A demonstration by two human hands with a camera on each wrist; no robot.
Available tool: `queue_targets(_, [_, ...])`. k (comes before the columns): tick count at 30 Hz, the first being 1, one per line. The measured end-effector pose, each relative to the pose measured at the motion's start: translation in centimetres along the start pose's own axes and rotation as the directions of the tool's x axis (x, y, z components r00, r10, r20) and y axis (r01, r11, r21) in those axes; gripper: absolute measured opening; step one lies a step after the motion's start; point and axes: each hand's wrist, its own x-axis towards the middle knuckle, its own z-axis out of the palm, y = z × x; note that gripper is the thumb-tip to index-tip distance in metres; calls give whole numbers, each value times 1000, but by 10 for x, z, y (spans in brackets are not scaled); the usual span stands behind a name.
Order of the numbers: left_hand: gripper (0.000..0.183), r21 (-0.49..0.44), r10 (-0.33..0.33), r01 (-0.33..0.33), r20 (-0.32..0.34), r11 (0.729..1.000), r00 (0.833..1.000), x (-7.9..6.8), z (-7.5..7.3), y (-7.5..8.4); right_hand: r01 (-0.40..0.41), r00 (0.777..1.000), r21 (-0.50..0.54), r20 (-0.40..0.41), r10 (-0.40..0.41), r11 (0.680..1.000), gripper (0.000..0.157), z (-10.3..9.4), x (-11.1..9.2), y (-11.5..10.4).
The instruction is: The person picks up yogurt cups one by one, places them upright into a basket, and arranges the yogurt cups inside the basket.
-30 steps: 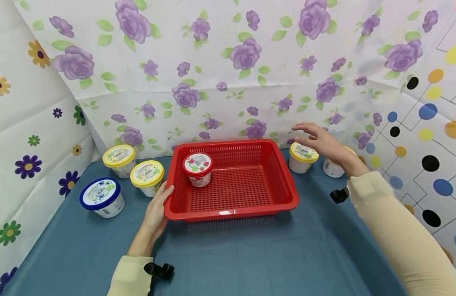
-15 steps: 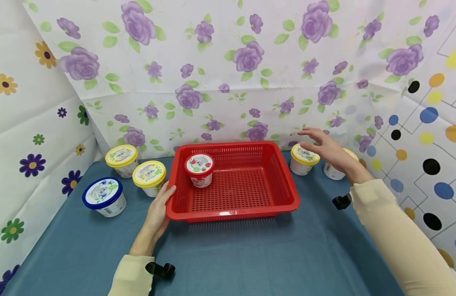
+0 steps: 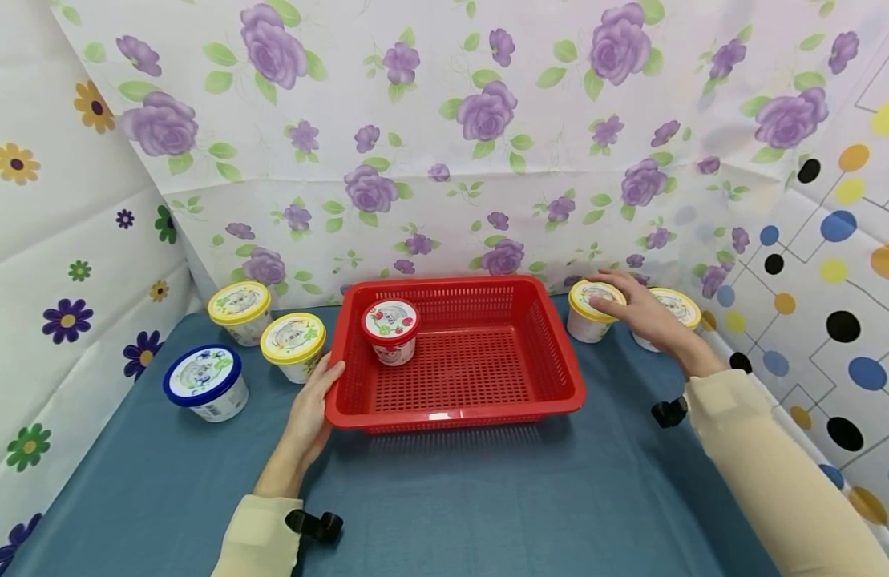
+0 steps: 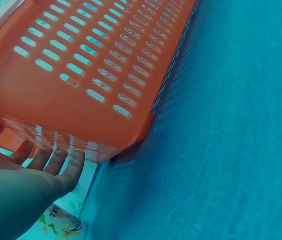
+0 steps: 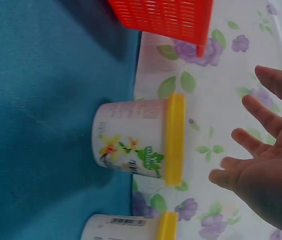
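Note:
A red plastic basket (image 3: 458, 417) with slotted walls stands mid-table, holding a white tub with a red lid (image 3: 390, 320) in its left part. My left hand (image 3: 307, 413) grips the basket's left rim, thumb on top and fingers at the outer side; the left wrist view shows those fingers (image 4: 56, 162) against the wall. Over a yellow-lidded tub (image 3: 587, 327) right of the basket hovers my right hand (image 3: 642, 314), fingers spread. In the right wrist view this tub (image 5: 131, 135) stands upright, apart from the fingers (image 5: 260, 115). Another yellow-lidded tub (image 3: 676, 307) is partly hidden behind the hand.
Left of the basket stand two yellow-lidded tubs (image 3: 240, 311) (image 3: 292, 344) and a wider blue-lidded tub (image 3: 206, 381). A blue cloth (image 3: 487, 505) covers the table. Flowered sheeting (image 3: 444, 144) hangs behind, and dotted sheeting (image 3: 841, 280) at the right.
My right hand has lowered toward the nearer right-hand tub, uncovering more of the tub behind it. The view has shifted slightly. My left hand keeps its grip on the basket.

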Motion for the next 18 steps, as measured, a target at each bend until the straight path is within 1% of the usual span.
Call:
queue_targets(5, [63, 4, 3, -3, -1, 1000, 1000, 0, 0, 0, -23, 1000, -17, -12, 23, 1000, 67, 5, -1, 8])
queue_targets(12, [64, 10, 2, -3, 3, 1000, 1000, 0, 0, 1, -60, 998, -1, -12, 60, 998, 66, 10, 0, 20])
queue_targets(18, [64, 7, 6, -6, 6, 1000, 1000, 0, -1, 0, -68, 998, -2, -16, 68, 998, 68, 14, -2, 27])
